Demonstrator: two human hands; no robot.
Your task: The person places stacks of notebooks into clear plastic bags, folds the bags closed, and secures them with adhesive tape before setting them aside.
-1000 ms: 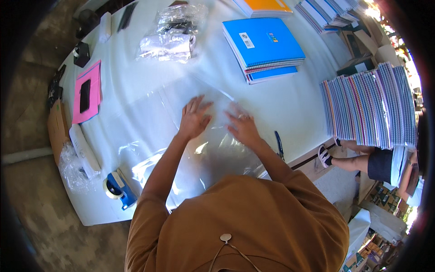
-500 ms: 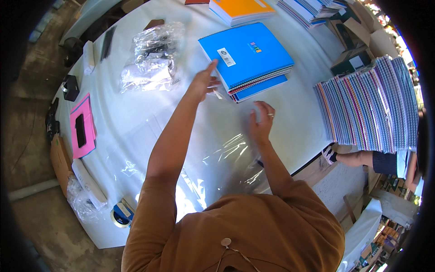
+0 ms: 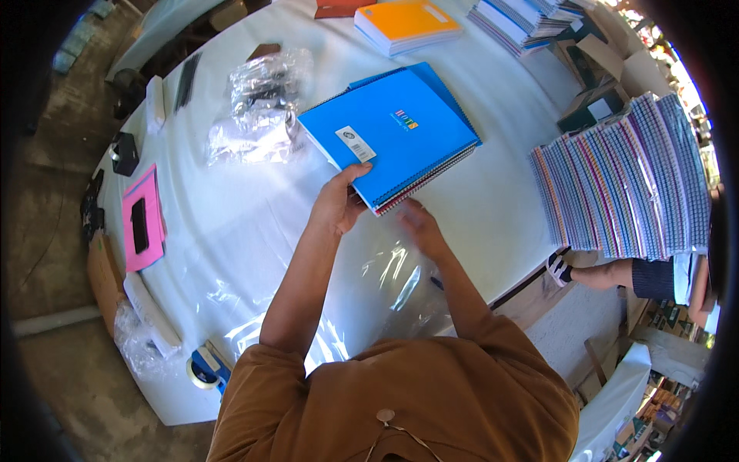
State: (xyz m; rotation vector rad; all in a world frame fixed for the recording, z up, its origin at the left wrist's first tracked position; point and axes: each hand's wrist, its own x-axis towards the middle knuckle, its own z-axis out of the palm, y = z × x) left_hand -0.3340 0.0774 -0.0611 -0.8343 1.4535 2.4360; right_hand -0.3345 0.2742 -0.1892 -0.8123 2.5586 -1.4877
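so the left fingers point(image 3: 356, 172) are closed around the near corner of the blue notebooks point(image 3: 404, 123), thumb flat on the top cover right by the white sticker point(image 3: 354, 144), the rest mostly hidden underneath. the pile sits just ahead of both sets of fingers, tilted at an angle, with another blue cover poking out on the far side.

right fingers point(image 3: 416, 215) are blurry and look a bit curled, just beside the spiral edge. can't tell if they're touching it or how far open they are.

just below the fingers there's shiny clear plastic point(image 3: 396, 273) lying on the white surface point(image 3: 504, 185). ahead and left of the left fingers is a crinkly plastic bag point(image 3: 262, 108), and well out to their left, a black phone point(image 3: 138, 225) on pink sheets point(image 3: 156, 204). blue tape dispenser point(image 3: 212, 363) is left and closer to the body.

orange notebook point(image 3: 408, 25) is way past the blue pile from the fingers, and a big row of spiral notebooks point(image 3: 620, 185) is well off to the right fingers' right.
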